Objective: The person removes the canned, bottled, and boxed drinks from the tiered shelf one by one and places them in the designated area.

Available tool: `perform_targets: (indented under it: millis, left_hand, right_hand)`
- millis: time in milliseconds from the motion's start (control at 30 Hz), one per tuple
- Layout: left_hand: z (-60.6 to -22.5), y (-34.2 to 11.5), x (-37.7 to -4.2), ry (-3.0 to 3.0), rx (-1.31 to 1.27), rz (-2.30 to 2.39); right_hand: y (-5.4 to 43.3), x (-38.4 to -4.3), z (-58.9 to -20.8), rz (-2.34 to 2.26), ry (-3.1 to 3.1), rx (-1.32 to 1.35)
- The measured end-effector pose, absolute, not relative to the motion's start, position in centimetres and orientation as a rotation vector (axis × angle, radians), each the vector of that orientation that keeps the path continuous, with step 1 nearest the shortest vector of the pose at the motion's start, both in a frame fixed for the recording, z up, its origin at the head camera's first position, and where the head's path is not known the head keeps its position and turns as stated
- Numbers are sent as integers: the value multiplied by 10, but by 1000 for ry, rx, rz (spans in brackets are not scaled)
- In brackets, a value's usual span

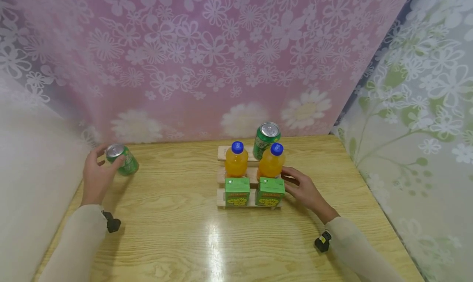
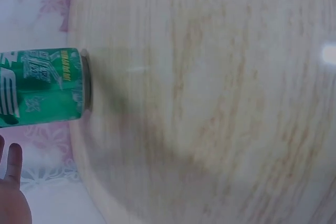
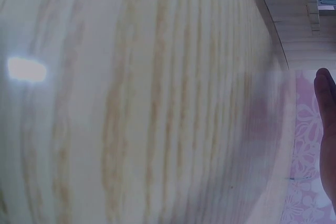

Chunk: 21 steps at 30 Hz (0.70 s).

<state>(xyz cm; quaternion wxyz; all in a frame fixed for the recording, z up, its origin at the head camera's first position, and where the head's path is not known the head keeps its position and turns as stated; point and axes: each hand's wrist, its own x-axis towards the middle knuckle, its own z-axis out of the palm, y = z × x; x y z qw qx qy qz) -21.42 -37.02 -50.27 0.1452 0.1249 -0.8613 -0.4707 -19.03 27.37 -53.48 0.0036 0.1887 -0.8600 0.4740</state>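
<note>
- The can (image 1: 128,163) at nine o'clock is green, with white and yellow lettering.
- The rack (image 1: 221,198) has a pale wood colour.
- The second can (image 1: 267,142), at the rack's one o'clock, is also green.
- The bottles (image 1: 236,165) are orange, their caps (image 1: 237,147) blue.
- The boxes (image 1: 237,185) are green with yellow print.
- The table (image 1: 173,200) shows yellowish wood grain.
- The back cloth (image 1: 221,48), at twelve o'clock, is pink with white flowers.
- The side cloth (image 1: 417,118), at three o'clock, is whitish with green leaves.

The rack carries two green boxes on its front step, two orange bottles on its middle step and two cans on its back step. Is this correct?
Not quite: the back step carries only one can, not two, as the head view shows; the left hand holds the other can. The rest is correct.
</note>
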Motion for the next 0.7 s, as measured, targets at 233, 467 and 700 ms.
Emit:
perform_targets:
  millis: [233, 467, 700]
  left_hand:
    - [-488, -362, -219, -2475, 259, -1305]
    - [-474, -345, -224, -2399, 140, -1251]
    - [-464, -326, -229, -2406, -32, -1208]
  right_hand:
    - [275, -191, -535, 1498, -2700, 575]
    - [275, -191, -534, 1533, -2704, 579]
    - [274, -191, -534, 1533, -2709, 568]
